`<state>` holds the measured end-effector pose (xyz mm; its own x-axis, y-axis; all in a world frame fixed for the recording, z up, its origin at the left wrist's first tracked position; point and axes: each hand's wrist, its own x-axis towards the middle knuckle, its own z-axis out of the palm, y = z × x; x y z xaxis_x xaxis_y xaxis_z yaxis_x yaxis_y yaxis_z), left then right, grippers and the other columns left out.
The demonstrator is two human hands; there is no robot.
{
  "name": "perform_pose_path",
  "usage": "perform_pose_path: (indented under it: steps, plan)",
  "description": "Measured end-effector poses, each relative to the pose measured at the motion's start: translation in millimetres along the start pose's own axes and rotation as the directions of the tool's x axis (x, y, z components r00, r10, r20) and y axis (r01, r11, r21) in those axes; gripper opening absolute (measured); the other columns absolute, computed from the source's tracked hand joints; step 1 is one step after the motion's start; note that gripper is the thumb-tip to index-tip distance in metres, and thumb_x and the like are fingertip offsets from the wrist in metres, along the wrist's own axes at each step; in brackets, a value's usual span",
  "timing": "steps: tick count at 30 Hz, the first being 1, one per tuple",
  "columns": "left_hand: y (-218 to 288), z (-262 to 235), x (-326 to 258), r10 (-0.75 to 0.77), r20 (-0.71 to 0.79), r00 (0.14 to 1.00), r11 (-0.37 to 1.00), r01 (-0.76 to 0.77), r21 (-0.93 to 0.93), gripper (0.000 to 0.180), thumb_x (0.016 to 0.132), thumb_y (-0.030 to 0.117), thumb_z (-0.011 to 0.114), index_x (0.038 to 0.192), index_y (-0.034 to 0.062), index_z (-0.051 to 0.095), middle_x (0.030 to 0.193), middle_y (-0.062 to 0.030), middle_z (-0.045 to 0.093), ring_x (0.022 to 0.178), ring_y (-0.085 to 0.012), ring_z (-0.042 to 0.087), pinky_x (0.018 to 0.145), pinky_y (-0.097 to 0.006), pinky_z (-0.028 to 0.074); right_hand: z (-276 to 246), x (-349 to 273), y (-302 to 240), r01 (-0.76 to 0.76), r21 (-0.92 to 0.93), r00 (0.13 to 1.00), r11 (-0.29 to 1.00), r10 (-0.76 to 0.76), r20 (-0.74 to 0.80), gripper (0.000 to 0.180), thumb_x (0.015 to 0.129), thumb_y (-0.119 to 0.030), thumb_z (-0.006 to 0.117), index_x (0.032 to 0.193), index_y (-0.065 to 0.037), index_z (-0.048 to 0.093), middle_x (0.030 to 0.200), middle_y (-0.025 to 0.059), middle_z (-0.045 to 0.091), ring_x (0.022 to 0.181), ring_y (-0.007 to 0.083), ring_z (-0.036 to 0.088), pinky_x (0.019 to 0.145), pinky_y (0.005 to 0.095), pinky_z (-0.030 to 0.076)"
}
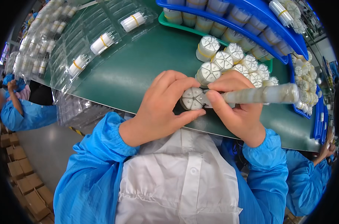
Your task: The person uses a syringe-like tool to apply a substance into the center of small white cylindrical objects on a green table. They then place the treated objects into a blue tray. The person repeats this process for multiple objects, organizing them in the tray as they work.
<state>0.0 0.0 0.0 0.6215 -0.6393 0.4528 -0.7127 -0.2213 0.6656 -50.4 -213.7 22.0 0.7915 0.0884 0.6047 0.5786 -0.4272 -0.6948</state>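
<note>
My left hand (161, 102) curls around a short round bundle (192, 98) of white wedge-shaped pieces, its segmented end facing up. Thumb and fingers press on its sides near the table's front edge. In my right hand (238, 106) is a tool with a thick handle (277, 94) wrapped in worn, translucent tape, pointing to the right. A small flat grey tip (206, 100) at its other end meets the right side of the bundle; its exact shape is partly hidden by my fingers. Several similar bundles (209, 72) stand upright just beyond my right hand.
Blue trays (247, 18) and a green tray (169, 21) full of bundles lie at the far right. On the left of the green table (132, 71), clear plastic trays (66, 41) hold banded white bundles (102, 43). Co-workers in blue (27, 112) sit at both sides; cardboard boxes (33, 183) line the floor.
</note>
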Motion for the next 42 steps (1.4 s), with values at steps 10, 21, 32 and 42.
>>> perform_pose_path:
  steps: [10,21,32,42]
  plan:
    - [8,1,3,0.017,-0.033,0.999,0.992,-0.021,-0.126,0.064,0.072,0.006,0.084,0.129,0.0017,0.055,0.114,-0.0118,0.064,0.105,-0.0314,0.060,0.092,-0.040,0.051,-1,-3,-2,-0.048,0.007,0.999,0.999,0.048,0.007,0.009,0.085,0.000,0.077,0.091,-0.002,0.070,0.080,0.0083,0.065,0.066,0.0176,0.061,0.056,0.0303,0.045]
    - [0,4,3,0.062,-0.017,0.998,0.987,-0.064,-0.147,0.073,0.073,0.003,0.082,0.138,0.0033,0.049,0.123,-0.0132,0.065,0.104,-0.0262,0.060,0.085,-0.035,0.049,-7,4,0,0.033,-0.042,0.999,0.999,-0.034,-0.027,0.010,0.085,0.000,0.077,0.092,-0.002,0.070,0.082,0.0082,0.065,0.068,0.0180,0.061,0.056,0.0310,0.045]
    - [3,-2,-5,-0.041,-0.075,0.996,0.993,0.033,-0.112,0.060,0.073,0.008,0.088,0.126,0.0032,0.059,0.118,-0.0141,0.062,0.109,-0.0297,0.061,0.091,-0.038,0.051,-11,4,-8,0.052,-0.093,0.998,0.994,-0.049,0.033,0.011,0.087,0.000,0.076,0.096,0.000,0.070,0.091,0.0127,0.067,0.077,0.0238,0.063,0.067,0.0342,0.050]
    - [-61,-148,-71,-0.022,-0.686,0.728,0.824,0.402,0.399,0.047,0.091,0.004,0.067,0.137,0.0019,0.054,0.129,-0.0172,0.064,0.119,-0.0316,0.063,0.103,-0.039,0.048,-4,-5,-18,-0.054,-0.187,0.992,0.981,0.074,0.103,0.014,0.086,-0.001,0.074,0.099,0.001,0.068,0.094,0.0153,0.067,0.083,0.0272,0.064,0.073,0.0360,0.052]
